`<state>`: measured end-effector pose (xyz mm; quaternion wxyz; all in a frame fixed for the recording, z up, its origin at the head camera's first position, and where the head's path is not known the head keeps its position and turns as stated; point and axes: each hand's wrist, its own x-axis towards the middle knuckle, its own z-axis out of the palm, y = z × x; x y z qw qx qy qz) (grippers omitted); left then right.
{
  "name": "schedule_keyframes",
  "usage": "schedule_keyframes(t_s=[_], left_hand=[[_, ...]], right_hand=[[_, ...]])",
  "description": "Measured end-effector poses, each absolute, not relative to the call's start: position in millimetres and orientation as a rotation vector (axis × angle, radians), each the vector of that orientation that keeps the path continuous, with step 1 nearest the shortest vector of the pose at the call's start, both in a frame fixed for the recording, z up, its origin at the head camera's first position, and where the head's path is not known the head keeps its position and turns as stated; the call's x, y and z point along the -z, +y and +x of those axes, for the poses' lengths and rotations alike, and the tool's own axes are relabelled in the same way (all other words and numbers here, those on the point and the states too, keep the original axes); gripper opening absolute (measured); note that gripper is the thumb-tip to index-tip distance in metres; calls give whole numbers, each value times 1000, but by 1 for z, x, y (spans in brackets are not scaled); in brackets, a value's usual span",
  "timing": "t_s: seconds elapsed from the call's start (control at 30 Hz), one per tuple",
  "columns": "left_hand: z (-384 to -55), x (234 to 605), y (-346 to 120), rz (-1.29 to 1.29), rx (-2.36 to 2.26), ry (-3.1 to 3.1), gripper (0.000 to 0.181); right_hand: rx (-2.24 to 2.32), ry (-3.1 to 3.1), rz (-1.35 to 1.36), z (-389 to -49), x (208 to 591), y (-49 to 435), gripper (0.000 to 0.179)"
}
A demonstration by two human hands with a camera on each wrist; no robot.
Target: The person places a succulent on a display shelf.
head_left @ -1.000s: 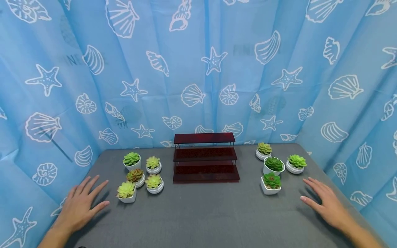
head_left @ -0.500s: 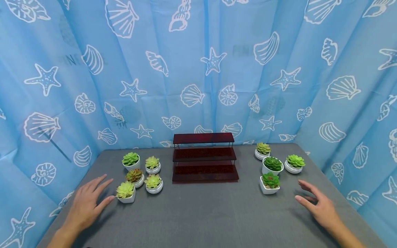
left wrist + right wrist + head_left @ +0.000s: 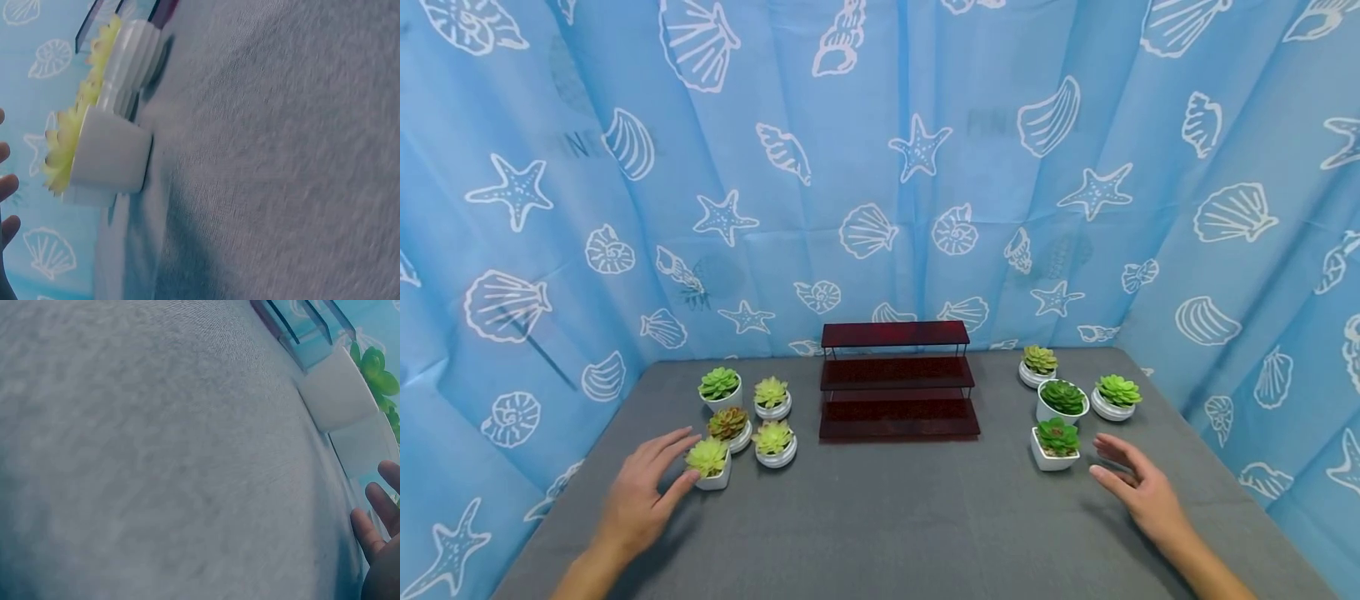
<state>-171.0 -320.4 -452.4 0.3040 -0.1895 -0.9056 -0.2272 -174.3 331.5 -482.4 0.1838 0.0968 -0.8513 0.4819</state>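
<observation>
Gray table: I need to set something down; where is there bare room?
The gray table is bare between the left hand and right hand, in front of the three-tier shelf; a smaller patch lies between shelf and four right succulents. Those and the five left succulents stand crowded.

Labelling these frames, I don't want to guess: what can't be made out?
Head: whether the left hand touches the yellow-green succulent beside it; the thumb overlaps its edge.
Left wrist: most of that hand, cut by the left edge.
Right wrist: much of the right hand, cut by the right edge.
Head: lettering on the curtain, too faint.
</observation>
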Motion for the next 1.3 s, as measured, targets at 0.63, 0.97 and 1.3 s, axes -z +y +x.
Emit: schedule_keyframes(t_s=[0.63,0.97,1.3], left_hand=[[-175,436,-276,-421,905,-2389,38],[-182,424,-247,-417,1056,-2363,31],[-194,422,-219,-494,1158,-2276,31]], right_hand=[[-1328,-2445,350,-198,483,314,52],[-1271,-2500,314,-208,485,309,57],[-1230,-2564,252,-208,484,306,58]])
